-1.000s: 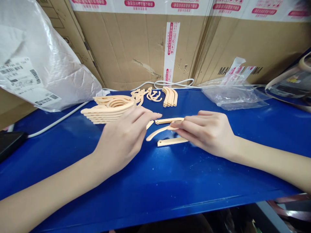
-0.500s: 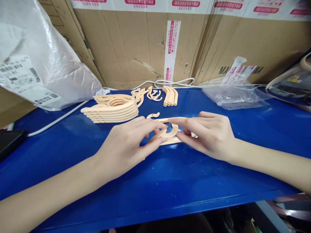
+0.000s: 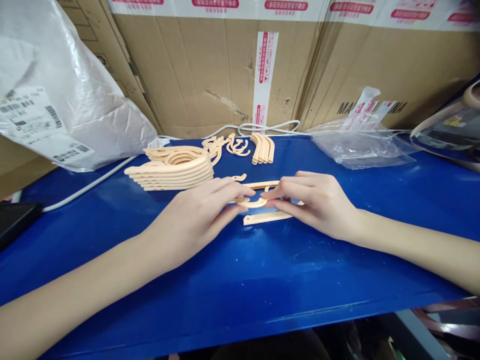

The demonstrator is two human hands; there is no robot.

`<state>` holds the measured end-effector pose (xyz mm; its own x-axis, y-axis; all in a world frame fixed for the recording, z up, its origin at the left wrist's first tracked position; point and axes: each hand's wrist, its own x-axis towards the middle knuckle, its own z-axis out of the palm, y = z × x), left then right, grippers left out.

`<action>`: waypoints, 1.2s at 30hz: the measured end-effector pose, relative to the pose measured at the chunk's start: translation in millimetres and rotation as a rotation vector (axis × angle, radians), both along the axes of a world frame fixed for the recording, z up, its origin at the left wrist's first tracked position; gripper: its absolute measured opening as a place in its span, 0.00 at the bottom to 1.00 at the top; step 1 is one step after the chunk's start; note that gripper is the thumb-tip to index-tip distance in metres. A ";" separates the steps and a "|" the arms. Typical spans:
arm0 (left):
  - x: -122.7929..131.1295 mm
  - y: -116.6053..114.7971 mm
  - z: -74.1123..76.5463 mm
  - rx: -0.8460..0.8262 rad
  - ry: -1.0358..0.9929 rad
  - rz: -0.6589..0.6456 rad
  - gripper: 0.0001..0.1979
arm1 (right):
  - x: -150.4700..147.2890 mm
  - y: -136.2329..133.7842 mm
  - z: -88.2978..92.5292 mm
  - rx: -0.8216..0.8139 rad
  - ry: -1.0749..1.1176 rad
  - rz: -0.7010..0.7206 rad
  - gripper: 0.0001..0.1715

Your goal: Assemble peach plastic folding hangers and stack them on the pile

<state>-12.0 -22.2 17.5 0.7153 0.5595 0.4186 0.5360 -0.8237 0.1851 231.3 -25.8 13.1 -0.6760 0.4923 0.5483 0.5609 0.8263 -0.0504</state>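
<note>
Between my hands is a small curved cream plastic hanger part [image 3: 253, 204]. My left hand [image 3: 204, 205] pinches its left end between thumb and fingers. At its right end, my right hand [image 3: 313, 202] is closed on it with thumb and fingertips. Just below, a straight cream hanger arm [image 3: 264, 218] lies on the blue table, its right end partly covered by my right hand. Another straight cream bar [image 3: 258, 185] shows behind my fingertips. A cream hook [image 3: 240, 177] lies beyond my left hand, mostly hidden by it.
A stack of cream hanger pieces [image 3: 176, 170] stands behind my left hand. Farther back lie loose hooks [image 3: 237, 146] and several curved tubes [image 3: 263, 148]. A clear plastic bag [image 3: 363, 145], a silver mailing bag [image 3: 71, 100] and cardboard boxes [image 3: 210, 70] border the blue table [image 3: 240, 285].
The curved part has turned flatter between my fingers. My right fingers have closed in on its right end, and more of the lower straight arm shows at its left end.
</note>
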 end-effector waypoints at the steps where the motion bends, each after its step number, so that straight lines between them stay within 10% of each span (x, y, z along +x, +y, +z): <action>1: 1.5 -2.2 -0.2 0.011 0.024 -0.014 0.11 | -0.9 -2.0 0.1 -0.009 0.005 0.020 0.09; 13: 4.1 -6.4 -0.4 0.125 0.126 0.028 0.15 | -6.6 -9.8 -1.7 -0.101 0.063 0.007 0.11; 36: 7.4 -3.1 -2.2 -0.083 0.112 0.222 0.18 | -4.9 -6.7 -3.9 0.404 -0.328 0.082 0.14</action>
<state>-4.7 -25.2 15.4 0.6103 0.7371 0.2901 0.7231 -0.6680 0.1761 226.4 -32.5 9.2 -0.8714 0.2236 0.4367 0.4265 0.7852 0.4490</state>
